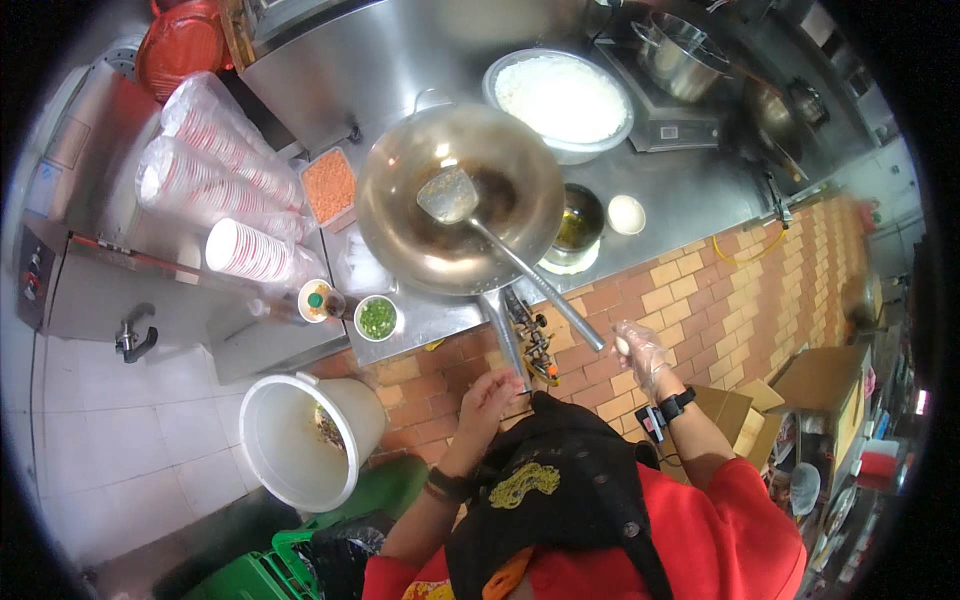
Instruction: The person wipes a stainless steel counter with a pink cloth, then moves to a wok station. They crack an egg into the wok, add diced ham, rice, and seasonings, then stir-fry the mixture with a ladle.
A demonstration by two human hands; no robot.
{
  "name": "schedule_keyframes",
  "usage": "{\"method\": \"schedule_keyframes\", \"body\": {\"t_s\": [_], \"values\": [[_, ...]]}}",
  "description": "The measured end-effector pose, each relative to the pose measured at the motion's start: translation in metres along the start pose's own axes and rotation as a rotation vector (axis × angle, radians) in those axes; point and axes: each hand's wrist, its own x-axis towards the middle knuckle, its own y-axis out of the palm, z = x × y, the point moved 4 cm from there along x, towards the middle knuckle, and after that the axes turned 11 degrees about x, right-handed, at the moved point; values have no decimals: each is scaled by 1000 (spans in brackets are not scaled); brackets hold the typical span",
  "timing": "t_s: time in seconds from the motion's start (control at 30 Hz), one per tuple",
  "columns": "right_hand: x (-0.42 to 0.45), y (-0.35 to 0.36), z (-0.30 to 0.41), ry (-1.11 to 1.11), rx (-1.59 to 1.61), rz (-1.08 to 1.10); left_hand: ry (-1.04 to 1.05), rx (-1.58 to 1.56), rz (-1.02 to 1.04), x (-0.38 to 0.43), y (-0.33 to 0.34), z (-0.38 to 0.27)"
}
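My left hand (491, 396) is bare and close to the end of the wok handle (505, 330); whether its fingers touch the handle is hard to tell. A clear plastic glove covers my right hand (640, 351), whose fingers are closed around a small whitish object, perhaps an egg. Ahead of me sits a large steel wok (405, 232), with a metal wok spatula (450, 196) resting in it and its handle reaching over the rim towards my right hand. Right of the wok are a dark pot of oil (576, 225) and a small white bowl (626, 215).
A big bowl of white rice (561, 97) stands behind the wok. To the left are diced orange food in a tub (328, 186), stacked paper cups (247, 251), a bottle and a cup of chopped green onion (377, 318). A white bucket (259, 442) and cardboard boxes (814, 382) flank me.
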Motion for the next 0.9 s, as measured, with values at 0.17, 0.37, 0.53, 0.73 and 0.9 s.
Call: {"method": "schedule_keyframes", "body": {"t_s": [0.17,0.37,0.53,0.73,0.9], "values": [[13,28,29,43,10,240,-214,-180,49,44,44,-25],[28,45,64,15,55,283,-466,-360,-15,95,68,-7],[20,81,66,160,3,522,-299,-500,106,130,80,-6],[29,101,83,130,78,477,-267,-388,-218,105,-1,4],[31,120,73,77,-100,486,-357,-67,-456,68,-51,23]]}}
